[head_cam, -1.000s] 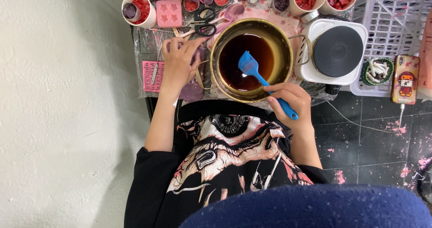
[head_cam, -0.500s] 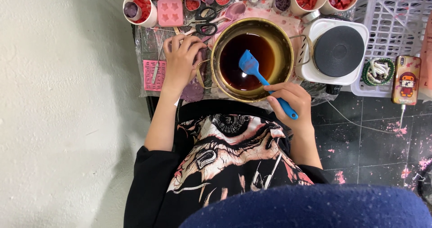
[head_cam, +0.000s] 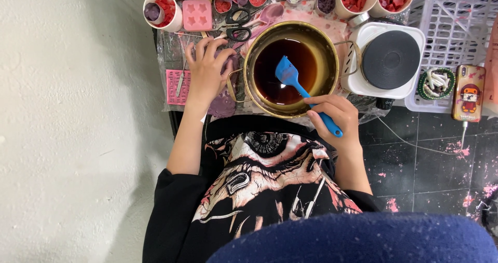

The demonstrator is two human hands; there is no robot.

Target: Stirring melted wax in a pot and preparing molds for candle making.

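Taking the pot (head_cam: 332, 45) as our landmark and working from the far left of it, we see a white cup (head_cam: 174, 19) holding red pieces, and just right of that a pink mould (head_cam: 197, 15) with star-shaped hollows, soft and rubbery in look. Below these, left of the pot, a flat pink sheet (head_cam: 170, 85) lies on clear crinkled plastic wrap (head_cam: 168, 45), and our left hand (head_cam: 207, 73) rests palm down there with the fingers spread apart, gripping nothing; its fingertips lie near black-handled scissors (head_cam: 236, 27) just left of the pot's upper rim. The pot itself is round, shiny, brass-coloured metal with thin wire handles on both sides, filled with dark brown glossy liquid. In it stands the spatula (head_cam: 290, 78), smooth blue and rubbery: its broad flat blade sits in the liquid near the middle of the pot, and its long axis runs diagonally, blade pointing up and to the left, handle slanting down and right over the pot's lower right rim. Our right hand (head_cam: 334, 115) is closed tight around that handle just outside the rim, the handle's end poking out past the fingers. Right of the pot sits a white hot plate (head_cam: 358, 81) with a round black matte disc, then a white plastic basket (head_cam: 441, 14) of open grid, and a phone (head_cam: 468, 92) beside it.
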